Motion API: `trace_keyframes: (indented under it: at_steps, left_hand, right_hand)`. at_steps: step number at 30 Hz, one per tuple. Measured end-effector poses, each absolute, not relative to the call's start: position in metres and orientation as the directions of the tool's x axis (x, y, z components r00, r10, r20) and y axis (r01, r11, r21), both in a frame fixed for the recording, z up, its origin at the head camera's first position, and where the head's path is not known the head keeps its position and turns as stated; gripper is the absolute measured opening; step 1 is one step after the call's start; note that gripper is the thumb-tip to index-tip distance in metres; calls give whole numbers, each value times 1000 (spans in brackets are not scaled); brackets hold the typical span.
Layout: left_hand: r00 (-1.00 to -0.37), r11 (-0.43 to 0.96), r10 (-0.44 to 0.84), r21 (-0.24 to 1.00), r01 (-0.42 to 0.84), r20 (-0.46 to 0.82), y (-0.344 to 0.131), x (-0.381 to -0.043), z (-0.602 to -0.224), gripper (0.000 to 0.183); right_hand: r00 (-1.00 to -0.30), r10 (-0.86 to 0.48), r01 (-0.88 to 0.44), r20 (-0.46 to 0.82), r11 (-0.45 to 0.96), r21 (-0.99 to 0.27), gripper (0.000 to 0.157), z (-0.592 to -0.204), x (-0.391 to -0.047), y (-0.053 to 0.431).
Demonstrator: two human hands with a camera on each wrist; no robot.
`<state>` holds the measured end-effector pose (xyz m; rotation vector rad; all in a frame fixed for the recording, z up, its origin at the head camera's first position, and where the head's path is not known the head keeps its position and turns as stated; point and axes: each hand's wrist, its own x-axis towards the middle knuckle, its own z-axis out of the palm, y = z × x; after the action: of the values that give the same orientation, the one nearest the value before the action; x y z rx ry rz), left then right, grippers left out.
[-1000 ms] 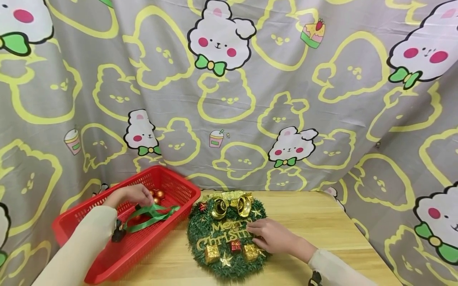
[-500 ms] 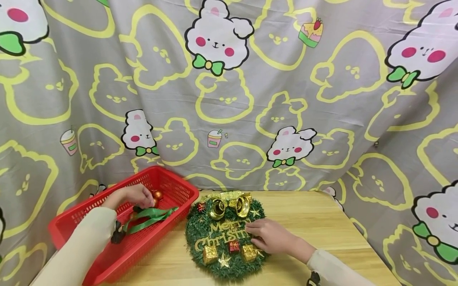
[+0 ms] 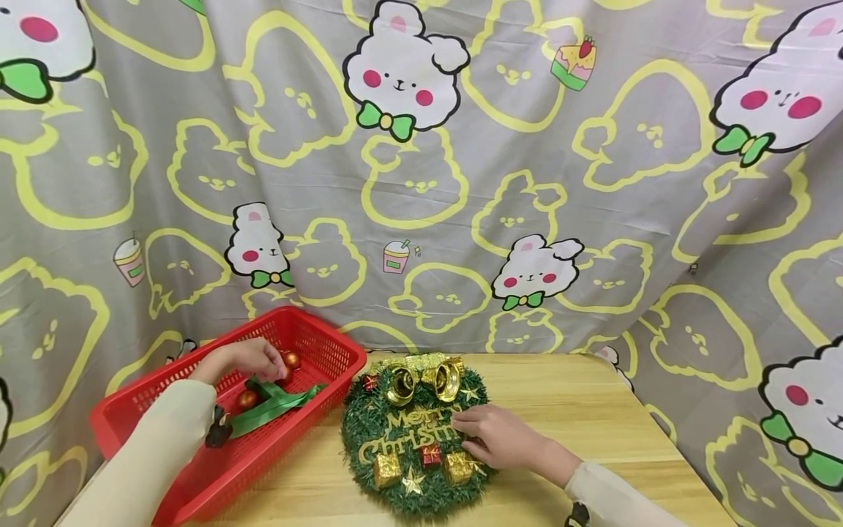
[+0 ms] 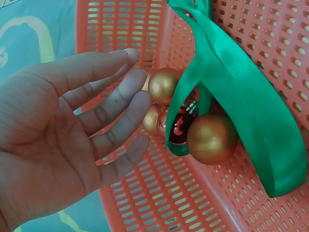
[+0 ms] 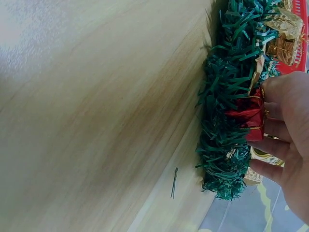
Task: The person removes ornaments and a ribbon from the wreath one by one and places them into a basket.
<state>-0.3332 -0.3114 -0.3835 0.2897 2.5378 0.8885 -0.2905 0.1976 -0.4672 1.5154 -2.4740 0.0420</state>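
Inside the red plastic basket, my left hand hovers with loosely bent fingers. The left wrist view shows its palm bare and its fingertips by a gold ball ornament; contact is unclear. A shiny red ball, a larger gold ball and a green ribbon lie beyond. My right hand rests on the right side of a green Christmas wreath, over the end of its gold lettering. In the right wrist view, its fairly straight fingers pass behind a small red gift box.
Gold bells top the wreath, with gold gift boxes and a star lower down. The wooden table extends to the right. A patterned curtain hangs behind. A thin dark green sprig lies on the table.
The green ribbon has sunk flatter in the basket, and a ball to its left has come into view. My left hand has shifted only slightly; my right hand stays on the wreath.
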Motion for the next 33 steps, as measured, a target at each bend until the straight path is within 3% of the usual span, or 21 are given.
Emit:
trace_keyframes:
  at_steps: [20, 33]
  left_hand:
    - [-905, 729, 364, 672, 129, -222, -302, -331, -360, 22]
    - [-874, 676, 478, 670, 306, -84, -274, -320, -348, 23]
  right_hand:
    - [-410, -893, -900, 185, 429, 73, 35, -456, -299, 194]
    - [-512, -853, -858, 102, 504, -94, 35, -449, -306, 192]
